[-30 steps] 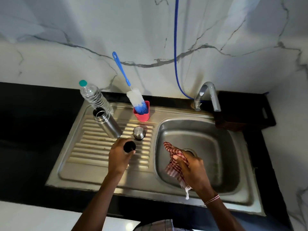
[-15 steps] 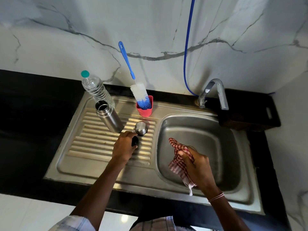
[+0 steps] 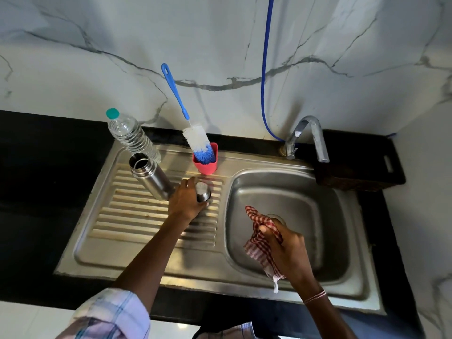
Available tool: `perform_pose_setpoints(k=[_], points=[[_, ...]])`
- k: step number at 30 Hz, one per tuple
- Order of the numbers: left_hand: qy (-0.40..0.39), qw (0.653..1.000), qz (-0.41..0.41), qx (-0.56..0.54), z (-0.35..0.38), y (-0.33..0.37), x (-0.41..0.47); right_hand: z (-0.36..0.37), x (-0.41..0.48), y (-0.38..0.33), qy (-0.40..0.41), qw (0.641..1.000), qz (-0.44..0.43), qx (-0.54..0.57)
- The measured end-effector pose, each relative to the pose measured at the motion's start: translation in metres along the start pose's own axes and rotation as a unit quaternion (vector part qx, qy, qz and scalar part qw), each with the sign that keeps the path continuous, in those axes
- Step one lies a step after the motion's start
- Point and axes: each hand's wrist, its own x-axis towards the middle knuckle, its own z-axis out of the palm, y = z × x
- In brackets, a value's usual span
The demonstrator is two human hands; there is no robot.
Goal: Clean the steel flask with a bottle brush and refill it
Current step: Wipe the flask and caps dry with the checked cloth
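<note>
My right hand [image 3: 291, 250] clutches a red checked cloth [image 3: 259, 238] over the sink basin [image 3: 318, 204]. My left hand [image 3: 186, 201] curls round the steel cap [image 3: 203, 190] on the drainboard [image 3: 127, 216]. The open steel flask [image 3: 149, 177] stands just left of it, and the bottle brush [image 3: 195, 138] sits in a pink cup [image 3: 205, 166] beyond.

An open-mouthed steel flask [image 3: 150, 176] is seen standing on the ribbed draining board [image 3: 127, 216], just beside a clear, teal-topped water bottle [image 3: 132, 134]. A steel cap [image 3: 203, 192] on the board is gripped by the left hand [image 3: 187, 200], near the flask's base. A red checked cloth [image 3: 260, 236] is held bunched in the right hand [image 3: 287, 245] over the sink basin [image 3: 305, 204]. A blue bottle brush [image 3: 193, 133] is stood bristles-down in a pink cup [image 3: 205, 163] behind the cap, and a tap [image 3: 310, 133] is mounted at the basin's far edge
</note>
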Motion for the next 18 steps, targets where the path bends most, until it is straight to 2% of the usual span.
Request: perform_pose_setpoints(k=[5,8,10,12,14,18], points=[[-0.013,0.999,-0.020,0.042,0.011,0.009,0.014,-0.013,-0.009,0.005,0.000,1.000,0.021,0.011],[-0.007,0.999,-0.026,0.024,0.008,0.015,0.016,-0.021,-0.013,0.008,0.017,0.999,0.029,0.013],[0.007,0.999,-0.022,-0.044,0.002,0.019,0.015,-0.024,-0.015,0.012,0.023,0.998,0.045,0.021],[0.028,0.986,-0.018,-0.163,-0.008,0.030,0.008,-0.027,-0.015,0.014,0.024,0.997,0.065,0.042],[0.016,0.950,-0.024,-0.312,-0.023,0.051,-0.010,-0.032,-0.014,0.012,0.040,0.993,0.081,0.071],[-0.078,0.820,-0.035,-0.566,-0.048,0.103,-0.062,-0.045,-0.007,-0.009,0.080,0.985,0.081,0.129]])
